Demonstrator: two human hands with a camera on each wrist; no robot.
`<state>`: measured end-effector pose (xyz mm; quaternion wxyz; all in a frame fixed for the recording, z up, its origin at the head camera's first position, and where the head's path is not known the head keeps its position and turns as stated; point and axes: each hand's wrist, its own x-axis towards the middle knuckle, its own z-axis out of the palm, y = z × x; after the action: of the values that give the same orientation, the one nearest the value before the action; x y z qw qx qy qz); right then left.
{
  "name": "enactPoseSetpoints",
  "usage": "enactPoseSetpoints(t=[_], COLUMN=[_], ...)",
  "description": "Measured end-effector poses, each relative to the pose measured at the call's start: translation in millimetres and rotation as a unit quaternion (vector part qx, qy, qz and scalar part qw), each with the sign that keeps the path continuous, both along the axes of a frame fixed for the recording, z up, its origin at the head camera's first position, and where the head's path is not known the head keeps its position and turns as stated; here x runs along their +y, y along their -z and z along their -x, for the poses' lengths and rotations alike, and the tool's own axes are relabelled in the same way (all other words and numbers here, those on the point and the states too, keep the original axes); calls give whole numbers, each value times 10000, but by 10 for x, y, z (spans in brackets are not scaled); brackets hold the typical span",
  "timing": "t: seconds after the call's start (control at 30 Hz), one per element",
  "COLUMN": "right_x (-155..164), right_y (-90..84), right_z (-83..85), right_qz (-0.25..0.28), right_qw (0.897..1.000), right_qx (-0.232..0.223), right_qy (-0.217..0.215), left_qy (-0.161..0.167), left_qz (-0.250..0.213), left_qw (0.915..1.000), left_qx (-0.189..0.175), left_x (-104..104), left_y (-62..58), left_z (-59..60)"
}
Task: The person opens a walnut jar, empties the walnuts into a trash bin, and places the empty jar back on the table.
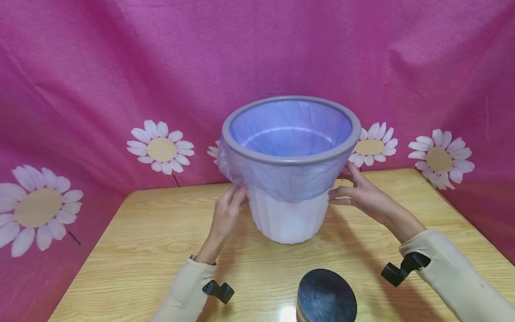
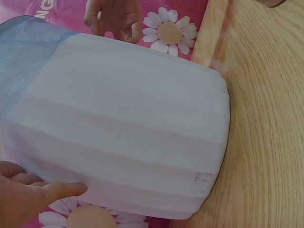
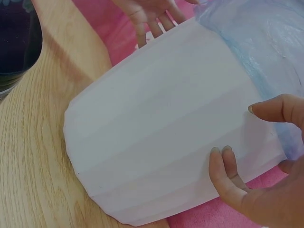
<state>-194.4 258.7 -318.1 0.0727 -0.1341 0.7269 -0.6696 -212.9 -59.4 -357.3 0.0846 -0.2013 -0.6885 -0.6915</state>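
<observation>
The bin (image 1: 287,219) stands mid-worktop (image 1: 141,250). Left hand (image 1: 225,214) pinches the liner (image 1: 281,183) hem at the bin's left; right hand (image 1: 364,194), fingers spread loose, touches its right. Best tug the hem down evenly, both sides.

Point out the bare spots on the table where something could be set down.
The pale wooden table is bare left of the left hand, out to its left edge. There is more bare wood right of the right hand, toward the far right corner. It is crowded around the white lined plastic bin and by the dark round lid.
</observation>
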Motion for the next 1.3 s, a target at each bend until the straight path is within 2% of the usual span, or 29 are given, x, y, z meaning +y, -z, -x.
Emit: enactPoseSetpoints(t=[0.17,0.3,0.4,0.47,0.53,0.67,0.77,0.83,0.93,1.07,1.17,1.3], right_x=[26,99,179,221,235,195,158,145,129,69,0,-56], right_y=[25,99,215,301,381,516,608,670,764,903,998,1074], right_z=[7,-44,-138,-223,-318,-500,-595,-639,-700,-799,-843,-900], right_qz=[0,116,217,307,425,450,679,1039,1590,1921,1910,1526], right_qw=[10000,9999,9992,9977,9956,9934,9929,9889,9778,9679,9615,9583], right_qx=[18,82,337,604,833,1029,979,993,1099,1237,1525,1863], right_qy=[12,-58,-92,-23,118,241,-58,-371,-803,-1045,-1253,-1538], left_qy=[64,166,113,-47,-65,252,713,1055,1703,2467,2835,3286], left_qz=[-16,-346,-464,-250,1,186,65,32,136,547,887,1155], left_qw=[10000,9993,9988,9996,9998,9992,9974,9943,9846,9628,9481,9310], left_qx=[22,-20,-73,-134,-212,-243,-128,-134,-382,-958,-1137,-1090], left_x=[9,-9,-44,-50,-46,-37,-39,-36,-23,7,32,55], left_y=[8,49,142,231,339,545,631,659,698,764,795,808], left_z=[7,6,-8,-33,-79,-234,-366,-446,-553,-682,-764,-857])
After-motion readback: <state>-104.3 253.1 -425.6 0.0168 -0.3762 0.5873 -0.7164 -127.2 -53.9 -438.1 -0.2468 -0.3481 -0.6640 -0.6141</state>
